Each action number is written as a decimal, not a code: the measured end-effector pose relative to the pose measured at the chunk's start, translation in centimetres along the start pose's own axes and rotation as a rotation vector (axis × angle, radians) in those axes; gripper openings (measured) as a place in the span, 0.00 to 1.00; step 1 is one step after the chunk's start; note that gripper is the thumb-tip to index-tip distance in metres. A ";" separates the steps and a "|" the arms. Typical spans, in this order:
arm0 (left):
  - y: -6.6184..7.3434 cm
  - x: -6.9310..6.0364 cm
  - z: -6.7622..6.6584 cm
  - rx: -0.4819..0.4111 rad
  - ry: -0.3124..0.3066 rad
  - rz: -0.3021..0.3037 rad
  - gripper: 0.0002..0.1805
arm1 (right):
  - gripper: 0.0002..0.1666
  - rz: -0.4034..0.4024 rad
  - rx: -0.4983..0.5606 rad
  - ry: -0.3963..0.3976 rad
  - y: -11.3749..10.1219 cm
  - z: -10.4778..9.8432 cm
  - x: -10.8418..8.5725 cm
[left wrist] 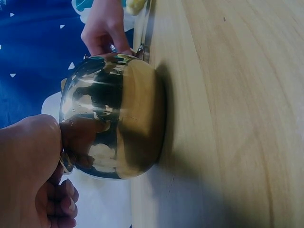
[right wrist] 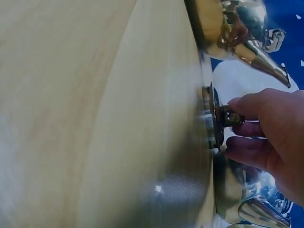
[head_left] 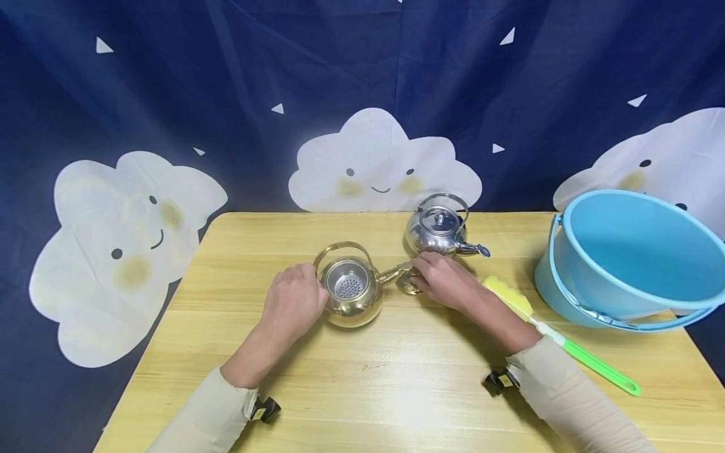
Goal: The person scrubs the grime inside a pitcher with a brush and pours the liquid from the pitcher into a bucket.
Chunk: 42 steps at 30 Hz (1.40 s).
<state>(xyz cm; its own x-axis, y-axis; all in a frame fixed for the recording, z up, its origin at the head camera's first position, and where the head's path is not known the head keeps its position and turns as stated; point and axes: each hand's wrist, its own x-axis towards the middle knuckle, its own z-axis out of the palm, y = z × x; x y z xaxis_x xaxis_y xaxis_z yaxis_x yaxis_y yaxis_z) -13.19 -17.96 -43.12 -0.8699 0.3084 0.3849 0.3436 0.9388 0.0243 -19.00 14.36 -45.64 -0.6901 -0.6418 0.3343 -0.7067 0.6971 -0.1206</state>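
Observation:
A gold teapot (head_left: 352, 308) stands uncovered on the table, a perforated strainer (head_left: 348, 287) showing in its mouth and its spout pointing right. My left hand (head_left: 296, 301) grips the base of its handle at the left side; in the left wrist view the thumb lies against the pot (left wrist: 111, 118). Beside the spout, my right hand (head_left: 447, 280) pinches the knob of the round lid (right wrist: 216, 116), whose rim is at the tabletop. Behind the right hand stands a silver teapot (head_left: 433, 236) with its lid on.
At the right stands a large light-blue bucket (head_left: 600, 283) with its handle hanging forward. A yellow sponge brush (head_left: 510, 296) with a green handle (head_left: 600, 363) lies in front of it. A dark blue curtain (head_left: 249, 75) with clouds hangs behind the wooden table (head_left: 362, 396).

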 end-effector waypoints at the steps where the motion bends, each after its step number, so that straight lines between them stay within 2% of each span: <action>1: 0.0 0.0 0.0 0.002 0.000 0.001 0.09 | 0.19 -0.005 0.000 0.004 0.0 0.0 0.0; 13: 0.1 0.0 -0.1 -0.006 -0.013 -0.015 0.08 | 0.16 -0.048 -0.035 0.050 0.0 -0.3 0.0; 24: 0.1 0.0 -0.1 -0.004 -0.025 -0.017 0.09 | 0.15 -0.055 -0.031 0.076 0.1 -0.4 -0.1; 34: 0.1 0.1 -0.1 -0.004 -0.039 -0.017 0.09 | 0.15 -0.076 -0.011 0.119 -0.1 -1.4 0.0; 42: 0.0 0.0 -0.2 0.008 -0.008 0.007 0.09 | 0.13 -0.080 -0.011 0.173 -0.3 -2.0 0.1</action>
<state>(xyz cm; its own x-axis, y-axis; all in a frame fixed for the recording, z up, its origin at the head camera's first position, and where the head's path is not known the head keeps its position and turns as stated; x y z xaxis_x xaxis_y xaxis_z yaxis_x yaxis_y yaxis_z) -13.16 -17.96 -42.96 -0.8702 0.3159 0.3780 0.3465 0.9379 0.0140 -18.59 14.74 -43.71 -0.5937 -0.6317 0.4984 -0.7563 0.6497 -0.0775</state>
